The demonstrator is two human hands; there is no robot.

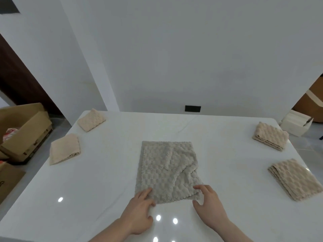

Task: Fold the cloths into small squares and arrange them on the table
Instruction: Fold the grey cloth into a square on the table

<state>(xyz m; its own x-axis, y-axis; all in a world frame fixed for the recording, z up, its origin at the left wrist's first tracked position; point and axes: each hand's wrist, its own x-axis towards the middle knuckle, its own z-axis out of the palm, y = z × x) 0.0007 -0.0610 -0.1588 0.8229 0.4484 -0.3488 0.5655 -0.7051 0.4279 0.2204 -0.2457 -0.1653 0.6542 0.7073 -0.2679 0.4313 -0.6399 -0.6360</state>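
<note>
Both hands reach in from the near edge of the white table (97, 172) and meet the near hem of a grey bubble-textured cloth (162, 172) lying flat in the middle. The left hand (139, 213) lies palm down, its fingers pressed on the cloth's near left corner and the thumb spread out on the bare tabletop. The right hand (208, 208) is arched at the near right corner; its fingers curl over the hem and the thumb sits just below it, so it seems to pinch that corner, though the blur makes this uncertain.

The cloth runs away from the hands as a long rectangle, with a loose fold lying crooked across its right side.

Between the two hands the hem is free. Bare glossy tabletop spreads wide to both sides of the grip and behind the wrists, where ceiling lights reflect.

Far off to the left of the hands lie two folded beige cloths, one nearer (64, 148) and one farther (91, 119). To the right sit two more folded beige cloths, a nearer flat one (295, 179) and a farther thick one (270, 136).

Beyond the table are white walls, a cardboard box (24, 130) on the floor at left and a white box (297, 125) at right.
</note>
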